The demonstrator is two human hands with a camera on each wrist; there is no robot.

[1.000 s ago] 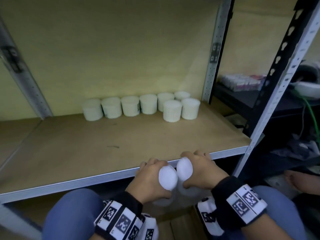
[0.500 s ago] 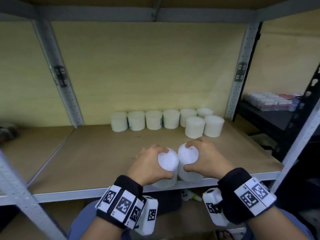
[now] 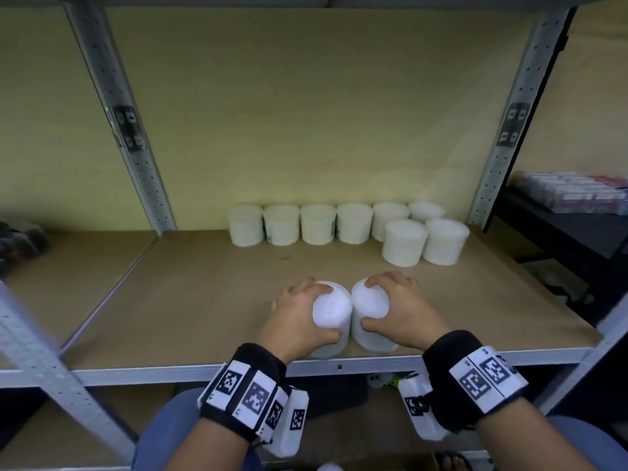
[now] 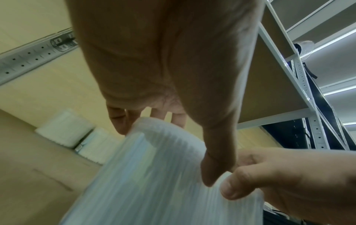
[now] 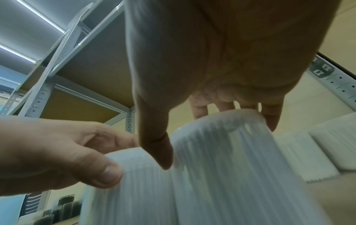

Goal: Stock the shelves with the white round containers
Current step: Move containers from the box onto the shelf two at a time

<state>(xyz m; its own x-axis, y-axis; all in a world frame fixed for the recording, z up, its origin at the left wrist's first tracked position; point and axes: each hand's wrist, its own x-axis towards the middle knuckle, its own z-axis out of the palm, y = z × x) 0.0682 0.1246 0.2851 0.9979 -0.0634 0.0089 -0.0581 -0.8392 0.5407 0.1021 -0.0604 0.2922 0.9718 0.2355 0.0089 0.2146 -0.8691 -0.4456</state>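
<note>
Two white round ribbed containers stand side by side near the front edge of the wooden shelf [image 3: 204,300]. My left hand [image 3: 299,314] grips the left container [image 3: 331,309] from above, thumb in front and fingers behind. My right hand [image 3: 397,307] grips the right container [image 3: 370,300] the same way. In the left wrist view the left container [image 4: 158,175] fills the lower frame under my left hand [image 4: 163,137]. The right wrist view shows the right container [image 5: 231,159] under my right hand [image 5: 217,134]. Whether the containers touch the shelf board I cannot tell.
Several white containers [image 3: 316,224] line the back wall, with two more [image 3: 424,241] in front at the right. Grey metal uprights [image 3: 136,147] [image 3: 503,147] flank the bay. A dark neighbouring shelf holds flat packs [image 3: 574,193].
Both hands have lifted the two containers from below the shelf edge up and forward over the front part of the shelf board. My head view has risen and turned left.
</note>
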